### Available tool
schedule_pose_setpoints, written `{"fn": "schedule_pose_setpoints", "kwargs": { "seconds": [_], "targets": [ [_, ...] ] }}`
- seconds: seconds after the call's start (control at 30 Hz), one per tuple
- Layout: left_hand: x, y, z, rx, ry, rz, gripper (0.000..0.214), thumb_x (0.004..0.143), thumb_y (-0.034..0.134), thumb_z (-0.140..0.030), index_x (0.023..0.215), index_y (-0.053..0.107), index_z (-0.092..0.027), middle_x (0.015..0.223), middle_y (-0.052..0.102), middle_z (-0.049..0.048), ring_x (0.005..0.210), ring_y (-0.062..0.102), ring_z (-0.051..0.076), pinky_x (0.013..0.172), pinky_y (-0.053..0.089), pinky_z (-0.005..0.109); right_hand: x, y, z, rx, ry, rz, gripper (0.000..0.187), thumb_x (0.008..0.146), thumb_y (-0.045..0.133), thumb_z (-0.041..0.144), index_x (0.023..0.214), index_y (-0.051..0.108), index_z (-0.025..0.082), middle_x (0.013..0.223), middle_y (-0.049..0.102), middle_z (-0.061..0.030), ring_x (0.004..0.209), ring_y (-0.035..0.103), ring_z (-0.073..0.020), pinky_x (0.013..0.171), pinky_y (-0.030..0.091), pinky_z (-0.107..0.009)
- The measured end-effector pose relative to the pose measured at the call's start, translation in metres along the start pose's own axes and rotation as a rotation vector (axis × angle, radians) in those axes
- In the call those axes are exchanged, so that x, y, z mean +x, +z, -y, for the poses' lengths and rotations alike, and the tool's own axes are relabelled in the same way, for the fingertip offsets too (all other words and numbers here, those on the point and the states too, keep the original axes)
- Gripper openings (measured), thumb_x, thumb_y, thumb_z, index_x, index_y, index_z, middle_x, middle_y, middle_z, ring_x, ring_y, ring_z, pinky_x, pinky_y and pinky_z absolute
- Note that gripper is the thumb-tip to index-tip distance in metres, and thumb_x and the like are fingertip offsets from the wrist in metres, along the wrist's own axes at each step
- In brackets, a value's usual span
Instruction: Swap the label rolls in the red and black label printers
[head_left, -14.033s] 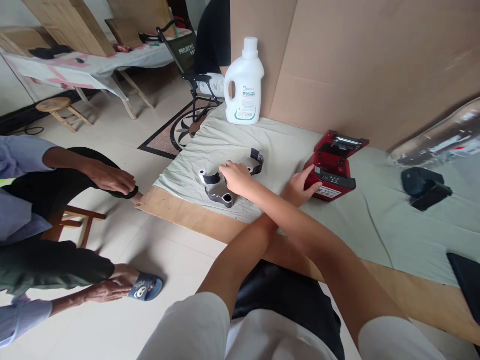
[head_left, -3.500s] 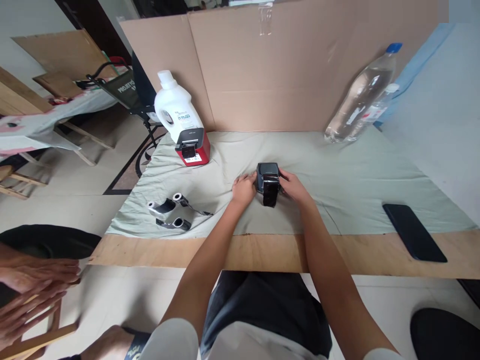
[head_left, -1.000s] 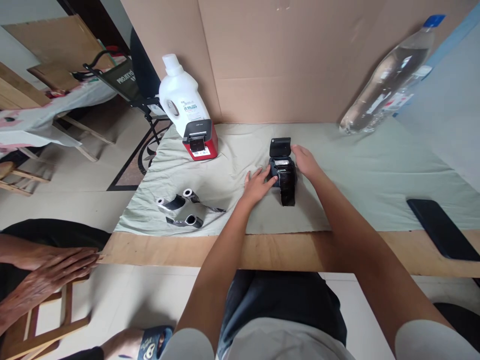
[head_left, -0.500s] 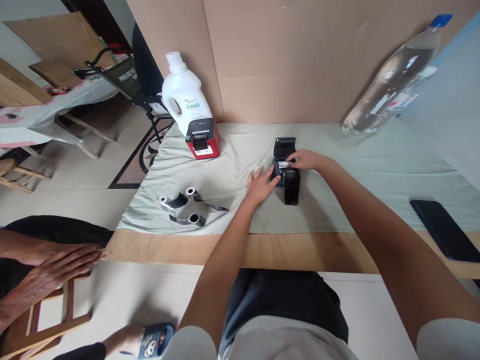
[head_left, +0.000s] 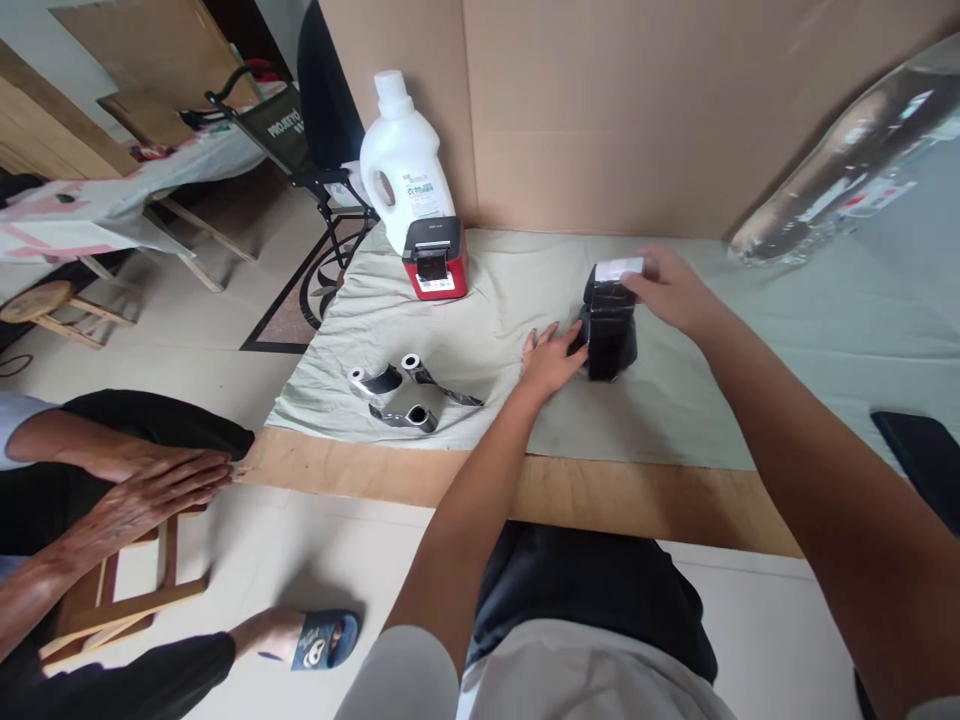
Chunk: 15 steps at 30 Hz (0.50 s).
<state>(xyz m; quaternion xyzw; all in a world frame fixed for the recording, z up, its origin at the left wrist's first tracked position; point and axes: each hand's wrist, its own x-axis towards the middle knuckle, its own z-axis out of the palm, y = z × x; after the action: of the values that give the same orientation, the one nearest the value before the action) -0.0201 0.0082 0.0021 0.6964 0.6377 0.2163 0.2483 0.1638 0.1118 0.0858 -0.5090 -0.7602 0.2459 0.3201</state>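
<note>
- One roll [head_left: 620,269], long axis left-right, right end pinched in right hand [head_left: 670,288] fingers
- Left hand [head_left: 551,362] fingers spread at box's [head_left: 628,346] left side

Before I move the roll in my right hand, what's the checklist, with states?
1. Right hand gripping the roll: ok, fingers at its white top.
2. Left hand at the dark device: ok, at its side.
3. Clear view into the device: not ok, black strip hangs in front.
4. Device lid position: cannot tell, hidden.
5. Three loose rolls clear of both hands: ok.
6. Other person's hands clear of the device: ok.
</note>
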Motion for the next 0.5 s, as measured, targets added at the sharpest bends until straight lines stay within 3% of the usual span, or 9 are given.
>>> {"fn": "schedule_pose_setpoints", "kwargs": {
  "seconds": [0.1,0.2,0.27,0.4,0.5],
  "targets": [
    [0.001,0.0,0.0,-0.021,0.003,-0.006,0.061,0.105,0.032,-0.064,0.156,0.052,-0.037,0.159,0.057,-0.0051,0.163,0.029,0.022,0.137,0.007,0.053,0.005,0.018,0.051,0.146,-0.072,0.036,0.034,0.095,0.065,0.044,0.122,0.066,0.024,0.098,0.073,-0.0072,0.091,0.068,-0.0274,0.09,0.055,-0.049],
    [0.001,0.0,0.001,-0.007,0.008,0.002,0.058,0.106,0.031,-0.063,0.144,0.064,-0.035,0.154,0.062,-0.003,0.161,0.033,0.025,0.137,0.008,0.054,0.015,0.069,0.105,0.041,-0.209,0.185,0.033,0.096,0.066,0.042,0.121,0.067,0.021,0.103,0.075,-0.0089,0.098,0.068,-0.0295,0.093,0.054,-0.046],
    [0.001,-0.001,0.002,-0.009,0.015,0.024,0.057,0.106,0.035,-0.059,0.15,0.059,-0.031,0.16,0.056,-0.0007,0.162,0.031,0.027,0.137,0.009,0.053,0.02,0.113,0.137,-0.084,-0.295,0.29,0.031,0.097,0.063,0.037,0.122,0.067,0.018,0.109,0.075,-0.012,0.102,0.068,-0.0322,0.094,0.052,-0.046],
    [0.0,-0.003,0.003,-0.078,0.03,0.057,0.071,0.106,0.042,-0.058,0.168,0.03,-0.025,0.176,0.029,-0.0001,0.167,0.018,0.027,0.138,0.008,0.045,0.019,0.194,0.182,-0.287,-0.401,0.48,0.034,0.1,0.055,0.024,0.131,0.062,0.013,0.123,0.073,-0.0201,0.105,0.069,-0.0343,0.089,0.051,-0.043],
    [0.003,-0.005,0.002,-0.093,0.003,0.09,0.071,0.106,0.039,-0.063,0.167,0.034,-0.028,0.173,0.037,-0.0003,0.167,0.016,0.025,0.138,0.006,0.046,0.016,0.231,0.194,-0.38,-0.43,0.538,0.037,0.098,0.056,0.02,0.134,0.06,0.012,0.127,0.073,-0.0228,0.104,0.07,-0.0337,0.085,0.052,-0.04]
  ]
}}
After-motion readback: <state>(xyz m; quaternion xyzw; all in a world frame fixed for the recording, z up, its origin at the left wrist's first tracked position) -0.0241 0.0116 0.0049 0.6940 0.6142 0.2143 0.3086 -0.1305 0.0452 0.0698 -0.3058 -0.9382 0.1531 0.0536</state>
